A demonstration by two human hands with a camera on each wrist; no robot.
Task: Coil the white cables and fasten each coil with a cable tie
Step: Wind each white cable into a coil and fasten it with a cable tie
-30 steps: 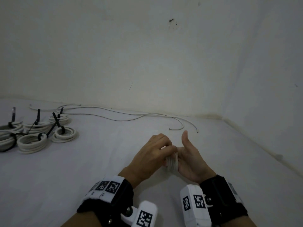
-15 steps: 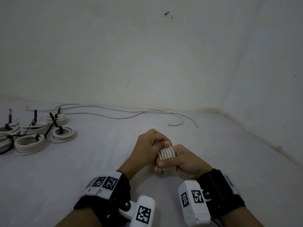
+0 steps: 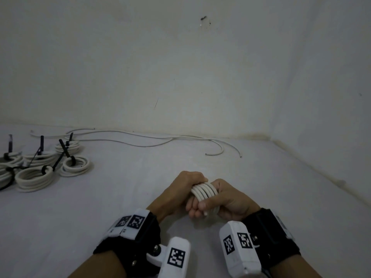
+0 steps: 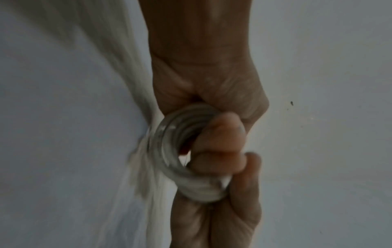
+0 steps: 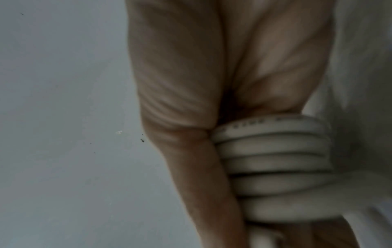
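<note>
Here, my left hand [image 3: 180, 194] and right hand [image 3: 226, 199] both curled tight round white coil [image 3: 203, 190], held low over white sheet [image 3: 124, 207]. Coil stands on edge, hollow axis running left-right between palms; five turns show. Open sheet all round. Farther left, tied coils [image 3: 34, 176] bunched near sheet edge. Beyond, loose cables [image 3: 140, 137] lie lengthwise along wall [image 3: 180, 67] base.

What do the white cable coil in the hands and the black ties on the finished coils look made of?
White cable coil: round cable with a smooth, matte sheath, probably plastic or rubber; faint print shows along one turn in the right wrist view. Black ties: thin, stiff strips standing up from the finished coils, likely plastic.
</note>
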